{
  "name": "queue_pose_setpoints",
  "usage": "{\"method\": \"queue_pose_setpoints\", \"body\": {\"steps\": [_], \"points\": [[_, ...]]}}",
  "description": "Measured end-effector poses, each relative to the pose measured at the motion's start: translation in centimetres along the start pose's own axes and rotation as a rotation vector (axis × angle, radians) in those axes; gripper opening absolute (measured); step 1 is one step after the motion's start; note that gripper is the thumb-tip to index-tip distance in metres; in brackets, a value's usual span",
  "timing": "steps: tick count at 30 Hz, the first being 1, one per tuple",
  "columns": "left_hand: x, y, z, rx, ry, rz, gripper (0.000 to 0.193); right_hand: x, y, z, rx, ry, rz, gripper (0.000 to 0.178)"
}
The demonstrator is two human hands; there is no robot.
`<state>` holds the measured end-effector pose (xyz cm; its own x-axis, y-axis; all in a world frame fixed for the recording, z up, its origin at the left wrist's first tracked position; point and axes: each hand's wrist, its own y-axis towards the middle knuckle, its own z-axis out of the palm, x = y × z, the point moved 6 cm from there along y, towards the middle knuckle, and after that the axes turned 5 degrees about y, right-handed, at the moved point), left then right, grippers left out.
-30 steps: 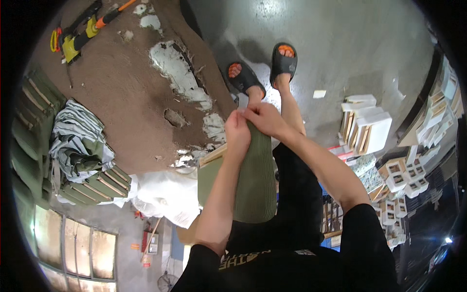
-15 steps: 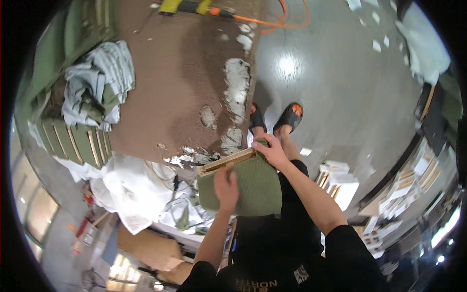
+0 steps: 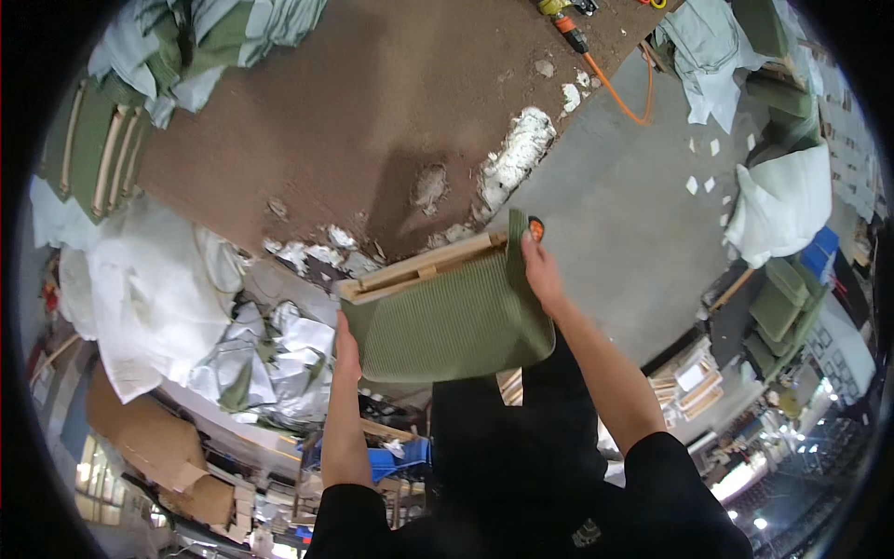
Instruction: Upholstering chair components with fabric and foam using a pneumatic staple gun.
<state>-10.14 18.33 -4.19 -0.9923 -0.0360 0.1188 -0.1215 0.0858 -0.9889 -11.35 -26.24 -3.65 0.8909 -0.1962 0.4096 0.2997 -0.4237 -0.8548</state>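
- Left hand point(image 3: 346, 347) grips the near-left edge of the green upholstered seat cushion point(image 3: 452, 317).
- Right hand point(image 3: 538, 268) pinches its far-right corner, cushion held up between both.
- Its wooden frame point(image 3: 421, 268) faces away.
- Beyond, the brown worktable point(image 3: 307, 121), an orange cable point(image 3: 622, 98) far right.

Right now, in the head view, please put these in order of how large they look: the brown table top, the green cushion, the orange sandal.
1. brown table top, by far the largest.
2. green cushion, held between the left hand and right hand; it is nearer the camera, so its true size is unsure.
3. orange sandal, mostly hidden.
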Motion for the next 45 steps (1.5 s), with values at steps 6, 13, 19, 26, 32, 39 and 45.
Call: {"method": "queue_pose_setpoints", "body": {"steps": [6,13,19,26,32,39,45], "points": [[-3.1,-7.1,1.3,-0.056,-0.439,0.563,0.063,12.7,-1.5,-1.8,0.053,0.345,-0.166,0.058],[-8.1,-13.7,5.3,-0.078,0.125,0.948,0.054,22.6,-3.6,-0.1,0.348,0.072,-0.460,0.055],[-9.9,-19.0,12.3,-0.531,1.052,1.224,0.042,23.0,-7.2,-1.4,0.229,-0.368,-0.585,0.051],[-11.8,-21.8,25.5,-0.325,1.036,1.298,0.037,26.2,-8.8,-4.9,0.277,-0.999,-0.758,0.037],[-11.6,-22.6,28.5,-0.301,0.966,1.203,0.038,26.1,-8.1,-4.3,0.464,-1.260,-0.852,0.040],[-16.1,-21.2,32.2,-0.171,0.951,1.226,0.040,27.4,-4.3,-1.8,0.826,-1.350,-0.946,0.027],[-20.8,-19.9,33.5,-0.142,0.950,1.507,0.025,29.6,-1.4,0.2,0.800,-1.324,-0.931,0.033]]}}
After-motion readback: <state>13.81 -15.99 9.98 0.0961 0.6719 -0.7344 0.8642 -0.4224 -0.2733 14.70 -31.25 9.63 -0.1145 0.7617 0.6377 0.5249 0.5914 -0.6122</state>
